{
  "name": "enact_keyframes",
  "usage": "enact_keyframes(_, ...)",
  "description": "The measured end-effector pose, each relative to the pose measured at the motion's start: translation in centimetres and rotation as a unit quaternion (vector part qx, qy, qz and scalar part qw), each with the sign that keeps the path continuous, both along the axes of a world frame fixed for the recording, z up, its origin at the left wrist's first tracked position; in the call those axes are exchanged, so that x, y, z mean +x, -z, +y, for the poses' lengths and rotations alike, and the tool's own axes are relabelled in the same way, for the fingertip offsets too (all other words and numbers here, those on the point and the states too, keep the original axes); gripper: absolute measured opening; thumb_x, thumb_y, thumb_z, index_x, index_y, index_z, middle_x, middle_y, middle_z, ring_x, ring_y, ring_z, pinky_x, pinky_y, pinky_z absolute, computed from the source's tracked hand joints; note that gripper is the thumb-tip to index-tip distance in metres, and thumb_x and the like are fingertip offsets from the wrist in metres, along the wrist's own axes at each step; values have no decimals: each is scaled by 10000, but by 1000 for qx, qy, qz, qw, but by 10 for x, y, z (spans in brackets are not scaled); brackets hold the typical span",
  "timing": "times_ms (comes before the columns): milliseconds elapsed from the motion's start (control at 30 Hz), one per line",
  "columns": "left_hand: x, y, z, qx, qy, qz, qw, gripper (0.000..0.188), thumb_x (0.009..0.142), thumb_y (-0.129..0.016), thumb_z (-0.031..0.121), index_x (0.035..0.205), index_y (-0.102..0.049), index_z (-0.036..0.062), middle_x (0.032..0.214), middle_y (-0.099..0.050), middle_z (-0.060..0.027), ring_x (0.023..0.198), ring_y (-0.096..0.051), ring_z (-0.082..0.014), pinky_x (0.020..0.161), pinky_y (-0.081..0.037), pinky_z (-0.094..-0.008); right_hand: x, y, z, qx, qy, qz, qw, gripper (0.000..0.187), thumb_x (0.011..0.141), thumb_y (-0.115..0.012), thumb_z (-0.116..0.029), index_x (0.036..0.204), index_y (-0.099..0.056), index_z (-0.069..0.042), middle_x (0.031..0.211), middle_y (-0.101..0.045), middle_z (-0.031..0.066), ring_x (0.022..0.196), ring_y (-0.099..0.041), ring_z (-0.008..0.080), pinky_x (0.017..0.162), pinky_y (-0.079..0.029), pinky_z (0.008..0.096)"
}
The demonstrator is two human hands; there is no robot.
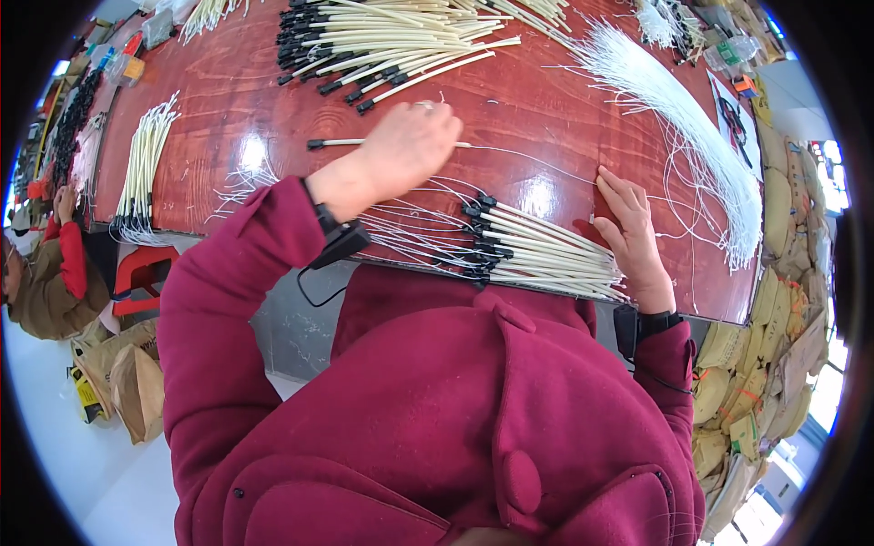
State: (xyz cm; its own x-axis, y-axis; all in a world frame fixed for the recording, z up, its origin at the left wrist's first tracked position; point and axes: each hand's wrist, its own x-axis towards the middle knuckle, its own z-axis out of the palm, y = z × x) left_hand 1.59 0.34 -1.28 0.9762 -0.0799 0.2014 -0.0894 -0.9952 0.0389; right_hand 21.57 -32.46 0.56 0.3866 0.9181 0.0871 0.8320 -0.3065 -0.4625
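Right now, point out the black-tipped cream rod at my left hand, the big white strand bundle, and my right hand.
Black-tipped cream rod [343, 142]: head view, exposed cream shaft near the tip.
White strand bundle [685, 111]: head view, midway along it.
Right hand [635, 232]: head view, back of the hand.

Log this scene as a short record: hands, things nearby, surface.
Left hand: curled over a cream tube with a black end; fingertips hidden
Right hand: fingers spread, index fingertip at a white cord; contact unclear
Cord path: from the tube's right end toward the right hand
Near edge: bundle of similar tubes
Far side: larger pile of tubes
Right side: bunch of white strands
Surface: reddish table
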Motion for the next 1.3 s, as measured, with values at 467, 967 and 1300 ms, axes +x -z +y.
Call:
enact_keyframes(467,79,-14,-103,-25,62,-65,996,144,850,-622,152,929,-683,49,946,-656,-92,901,-668,-240,710,-550,-404,-4,14,18,49,-2,-56,997,654,894,-696,-202,1455,-477,51,1498,-490,208,1349,-446,400,1146,-358,471)
enact_keyframes(967,54,10,-51,-98,35,-36,994,99,882,-642,132,939,-589,71,945,-619,-94,958,-635,-293,805,-513,-423,-12,-8,14,1,-34,-71,997,506,880,-703,-137,1369,-622,-30,1470,-552,142,1271,-535,332,1076,-423,429)
enact_keyframes(1300,45,8,-46,-42,9,-13,999,82,881,-599,107,946,-627,65,946,-668,-86,906,-684,-251,723,-532,-386,-13,-4,10,16,-21,-71,997,492,876,-705,-135,1345,-632,-5,1485,-543,135,1279,-527,337,1088,-416,434)
